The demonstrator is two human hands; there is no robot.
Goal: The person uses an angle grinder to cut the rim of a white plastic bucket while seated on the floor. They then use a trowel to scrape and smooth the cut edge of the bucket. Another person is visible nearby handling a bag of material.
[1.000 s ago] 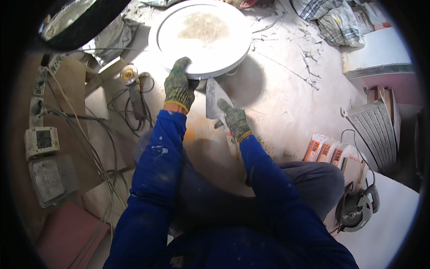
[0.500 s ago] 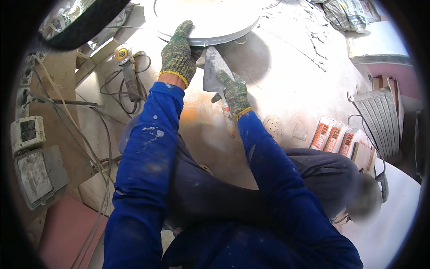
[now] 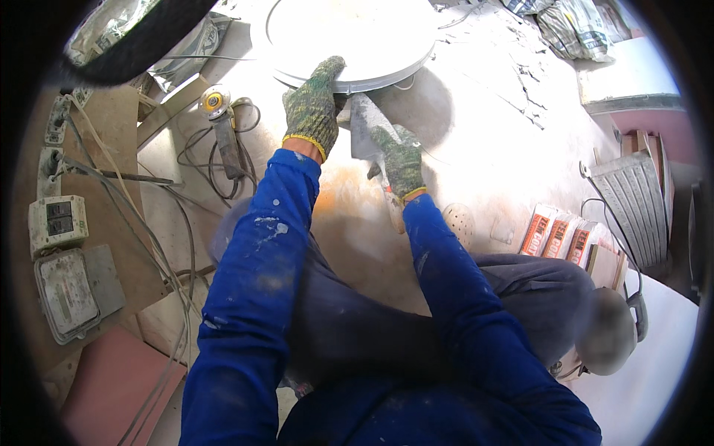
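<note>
A large round white bucket [image 3: 327, 74] with a flat, glare-washed top lies at the upper middle. At its near rim, my left hand [image 3: 312, 111], in a green and yellow knit glove, is closed with the thumb over the top; the fingers below are mostly hidden. My right hand [image 3: 401, 162], gloved the same way, is closed on a pointing trowel [image 3: 362, 136]. The trowel's grey blade points up with its tip at the underside of the rim, close beside my left hand. Its handle runs down towards my right wrist.
An angle grinder [image 3: 224, 137] with its cord lies on the left. Farther left are a socket box [image 3: 58, 223] and cables on a brown board [image 3: 111, 223]. Orange-and-white packets [image 3: 558, 234] and a ribbed grey panel [image 3: 631, 208] stand right. Broken debris [image 3: 520, 89] lies upper right.
The view has shifted slightly, so most things sit a little lower and farther right. My right hand sits slightly higher up the trowel, covering more of its blade. My left hand keeps its grip.
</note>
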